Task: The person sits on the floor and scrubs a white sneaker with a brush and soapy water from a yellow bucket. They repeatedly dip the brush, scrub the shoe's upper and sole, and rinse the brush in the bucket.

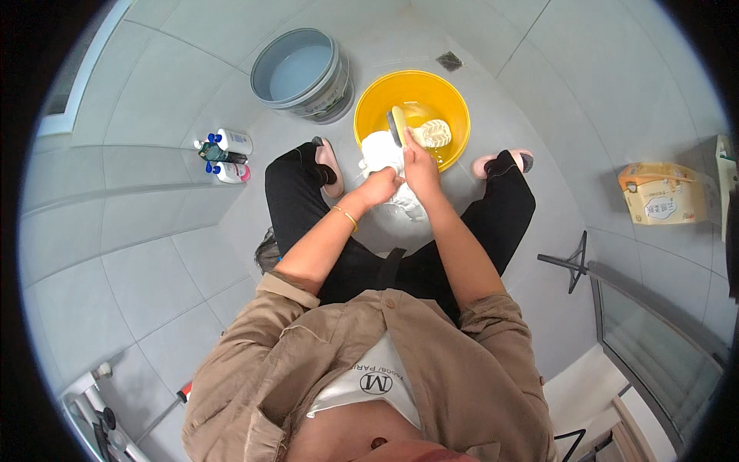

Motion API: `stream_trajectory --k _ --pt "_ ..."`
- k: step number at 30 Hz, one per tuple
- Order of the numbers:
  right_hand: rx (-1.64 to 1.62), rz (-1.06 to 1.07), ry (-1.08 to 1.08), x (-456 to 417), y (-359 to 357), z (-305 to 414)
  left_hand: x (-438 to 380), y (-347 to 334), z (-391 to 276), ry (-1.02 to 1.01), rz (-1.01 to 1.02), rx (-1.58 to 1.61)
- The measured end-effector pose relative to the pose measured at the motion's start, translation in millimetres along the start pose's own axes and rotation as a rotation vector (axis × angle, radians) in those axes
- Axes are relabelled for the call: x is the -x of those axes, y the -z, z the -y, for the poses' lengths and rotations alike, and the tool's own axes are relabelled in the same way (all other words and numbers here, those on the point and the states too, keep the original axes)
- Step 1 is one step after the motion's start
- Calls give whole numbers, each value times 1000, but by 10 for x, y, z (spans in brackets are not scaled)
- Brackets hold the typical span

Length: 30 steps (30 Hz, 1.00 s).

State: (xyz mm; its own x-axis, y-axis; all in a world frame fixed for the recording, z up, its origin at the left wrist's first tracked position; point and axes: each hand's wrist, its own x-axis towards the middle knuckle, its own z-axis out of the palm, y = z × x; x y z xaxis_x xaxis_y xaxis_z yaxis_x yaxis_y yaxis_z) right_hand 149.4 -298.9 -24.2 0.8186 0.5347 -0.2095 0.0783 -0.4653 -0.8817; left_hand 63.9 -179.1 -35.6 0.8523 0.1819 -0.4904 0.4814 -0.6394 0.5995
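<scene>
My left hand [381, 186] grips a white wet item, seemingly a shoe [383, 151], between my knees at the near rim of a yellow basin [461, 110]. In my right hand [421, 168] is a scrub brush [398, 124] with a pale yellow back and dark bristles, held upright beside the white item. A shoe with a pale patterned sole [435, 133] lies in the basin, sole up, above some yellowish-looking water. White suds or wet fabric show below my left hand; what exactly they are I cannot tell.
A grey bucket of water [340, 86] stands left of the basin. Several bottles [231, 172] are by the left wall. A floor drain [450, 61] lies beyond the basin. A tissue pack [664, 193] hangs on the right wall, near a black stand-like object [571, 263] and a glass-panelled frame.
</scene>
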Motion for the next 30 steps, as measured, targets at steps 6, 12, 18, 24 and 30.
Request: stream_trajectory --k 6,12,18,24,30 --pt "-268 3 -144 353 -201 -616 -154 126 -17 191 42 349" --pt "-226 115 -153 615 -239 -480 -300 -252 163 438 -541 1027" --pt "-46 126 -172 -142 -50 60 -205 -218 137 182 -280 371" --pt "-88 -43 -24 431 -33 -390 -247 -195 106 -112 -346 401" --pt "-131 -27 -111 32 -26 -237 -373 -223 212 -50 -161 251"
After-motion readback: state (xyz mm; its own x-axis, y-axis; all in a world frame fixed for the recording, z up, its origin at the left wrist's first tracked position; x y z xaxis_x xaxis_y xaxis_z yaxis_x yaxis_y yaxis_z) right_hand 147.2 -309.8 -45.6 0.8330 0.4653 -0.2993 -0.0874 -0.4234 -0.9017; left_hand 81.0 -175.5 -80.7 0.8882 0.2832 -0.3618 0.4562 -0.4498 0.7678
